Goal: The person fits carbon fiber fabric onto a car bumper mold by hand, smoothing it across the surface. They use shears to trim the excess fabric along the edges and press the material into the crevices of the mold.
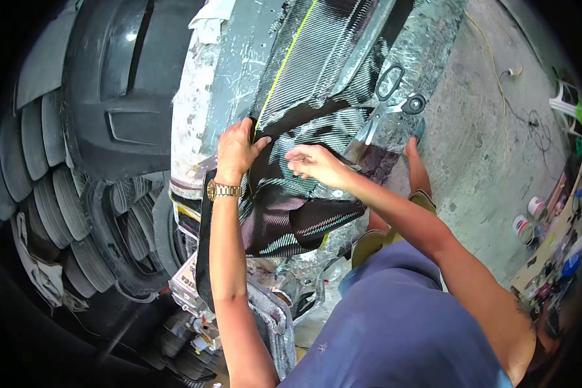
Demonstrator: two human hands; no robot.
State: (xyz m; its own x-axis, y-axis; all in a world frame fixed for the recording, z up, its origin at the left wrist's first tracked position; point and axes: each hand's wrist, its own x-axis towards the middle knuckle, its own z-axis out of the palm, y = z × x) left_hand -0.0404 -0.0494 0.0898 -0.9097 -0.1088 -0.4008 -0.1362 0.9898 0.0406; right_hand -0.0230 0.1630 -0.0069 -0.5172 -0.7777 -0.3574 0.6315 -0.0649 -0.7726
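A sheet of dark carbon-fibre cloth (317, 71) with a yellow-green tracer line lies over a long silvery mould (239, 64) in front of me. My left hand (236, 152), with a gold watch on its wrist, presses flat on the cloth's edge near the tracer line. My right hand (317, 165) pinches a fold of the cloth just to the right of it. Below both hands the cloth (284, 220) hangs in loose folds. A pair of scissors (391, 100) with dark handles rests on the cloth above my right hand.
A black car bumper (119, 77) and stacked dark panels (52, 174) stand at the left. Concrete floor (485, 129) with a yellow cable and dark cords lies at the right, plus small tubs (530, 220) and a cluttered board. Boxes and scraps sit below the mould.
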